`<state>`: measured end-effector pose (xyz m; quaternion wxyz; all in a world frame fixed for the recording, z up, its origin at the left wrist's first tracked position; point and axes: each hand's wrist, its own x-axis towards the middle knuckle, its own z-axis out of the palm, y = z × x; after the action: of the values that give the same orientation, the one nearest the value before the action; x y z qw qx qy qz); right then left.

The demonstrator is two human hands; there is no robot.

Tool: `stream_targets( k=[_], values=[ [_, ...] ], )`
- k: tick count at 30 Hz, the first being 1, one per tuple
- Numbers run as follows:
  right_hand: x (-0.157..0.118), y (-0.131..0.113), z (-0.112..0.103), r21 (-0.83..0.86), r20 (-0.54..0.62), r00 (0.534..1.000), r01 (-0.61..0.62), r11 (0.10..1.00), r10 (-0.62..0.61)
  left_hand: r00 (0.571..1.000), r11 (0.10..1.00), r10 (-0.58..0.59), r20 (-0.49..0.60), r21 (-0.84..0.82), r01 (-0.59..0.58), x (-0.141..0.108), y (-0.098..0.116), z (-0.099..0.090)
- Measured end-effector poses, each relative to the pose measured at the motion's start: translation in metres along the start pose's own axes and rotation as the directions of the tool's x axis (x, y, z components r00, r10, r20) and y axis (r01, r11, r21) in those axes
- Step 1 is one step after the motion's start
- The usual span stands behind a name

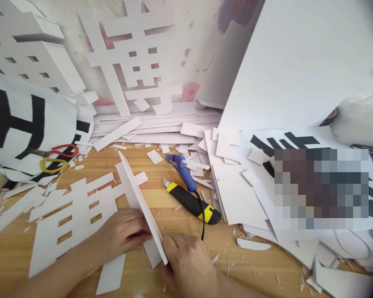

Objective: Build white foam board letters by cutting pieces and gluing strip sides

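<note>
A long white foam board strip [143, 207] stands on edge over a flat white cut-out character [81, 211] on the wooden table. My left hand [124, 231] is at the strip's left side, fingers bent against it and over the cut-out. My right hand [186, 260] grips the near end of the strip between thumb and fingers; part of the thumb is hidden. Just beyond my right hand lie a black and yellow utility knife [192, 203], its blade showing, and a blue glue gun [182, 169] with a white glue stick in its back.
Red and yellow scissors [54, 157] lie on printed paper [25, 124] at left. White board pieces [236, 194] are stacked at right, beside a blurred patch. Another cut-out character [133, 54] leans at the back. Scraps litter the wooden table [236, 277]; a black cord runs from the glue gun.
</note>
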<state>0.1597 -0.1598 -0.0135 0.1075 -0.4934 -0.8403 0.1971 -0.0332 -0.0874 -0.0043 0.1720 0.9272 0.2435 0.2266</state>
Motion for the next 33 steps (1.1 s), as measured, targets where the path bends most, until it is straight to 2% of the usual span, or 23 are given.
stream_targets(
  k=[5, 10, 18, 24, 26, 27, 28, 29, 30, 31, 33],
  values=[
    [0.001, 0.0, -0.003, -0.022, 0.007, 1.0, -0.007, 1.0, 0.007, 0.999, 0.999, -0.031, 0.042, -0.031, 0.033, -0.001, 0.0, 0.0],
    [0.001, 0.002, -0.003, -0.05, -0.057, 0.997, 0.039, 0.998, -0.042, 1.0, 1.0, -0.013, 0.018, -0.019, 0.013, -0.001, 0.0, 0.0],
    [0.005, 0.001, -0.001, -0.102, 0.027, 1.0, 0.013, 0.995, -0.01, 1.0, 1.0, -0.025, 0.007, 0.014, 0.025, 0.004, 0.004, -0.003],
    [0.007, 0.0, -0.001, -0.126, 0.048, 0.999, 0.004, 0.992, 0.002, 0.999, 0.999, -0.042, 0.019, 0.02, 0.041, 0.005, 0.007, -0.004],
    [0.006, 0.0, -0.001, -0.125, 0.048, 0.999, 0.004, 0.992, 0.003, 0.996, 0.996, -0.088, -0.021, -0.012, 0.087, 0.002, 0.005, -0.009],
    [0.006, 0.0, -0.001, -0.125, 0.046, 0.999, 0.001, 0.992, 0.005, 0.986, 0.988, -0.15, -0.073, -0.037, 0.147, 0.001, 0.003, -0.012],
    [0.006, 0.0, -0.001, -0.124, 0.041, 0.999, -0.003, 0.992, 0.008, 0.957, 0.969, -0.244, -0.158, -0.071, 0.236, 0.0, -0.001, -0.017],
    [0.006, 0.0, -0.001, -0.122, 0.035, 0.999, -0.005, 0.993, 0.009, 0.896, 0.93, -0.368, -0.247, -0.118, 0.349, 0.0, -0.007, -0.021],
    [0.006, 0.0, -0.001, -0.12, 0.029, 1.0, -0.005, 0.993, 0.009, 0.8, 0.864, -0.503, -0.327, -0.179, 0.471, 0.001, -0.014, -0.026],
    [0.006, 0.0, 0.0, -0.12, 0.024, 1.0, -0.004, 0.993, 0.007, 0.667, 0.775, -0.629, -0.399, -0.261, 0.575, 0.004, -0.023, -0.03],
    [0.006, 0.001, 0.001, -0.12, 0.016, 1.0, 0.003, 0.993, -0.001, 0.424, 0.613, -0.786, -0.45, -0.477, 0.63, 0.014, -0.042, -0.038]
  ],
)
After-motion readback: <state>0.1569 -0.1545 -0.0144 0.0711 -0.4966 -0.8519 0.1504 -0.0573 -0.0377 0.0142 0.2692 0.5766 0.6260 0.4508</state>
